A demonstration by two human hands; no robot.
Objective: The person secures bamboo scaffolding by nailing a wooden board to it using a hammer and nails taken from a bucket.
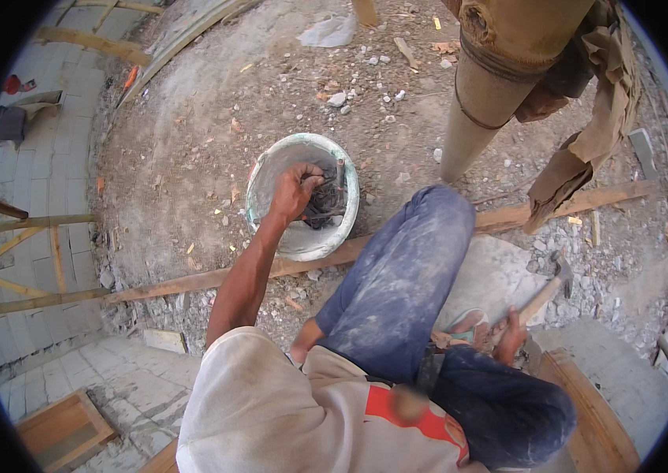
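A whitish, stained bucket [271, 168] stands on the dirt ground. My left hand [296, 193] reaches inside it with curled fingers; what they hold, if anything, is hidden. Thin dark pieces that look like nails [328, 206] lie heaped at the bottom beside the fingers. A short rod-like piece [340, 175] leans against the bucket's right inner wall. To the right, my right hand [511, 339] is closed around the wooden handle of a claw hammer [539, 303]. The hammer's metal head points away from me, over rubble.
A long wooden plank [500, 216] crosses the ground beyond my knees. Beyond it rises a thick post [488, 102] with torn brown paper [578, 165] hanging alongside. A block wall with bamboo poles [34, 226] stands at left. Stones and debris litter the ground.
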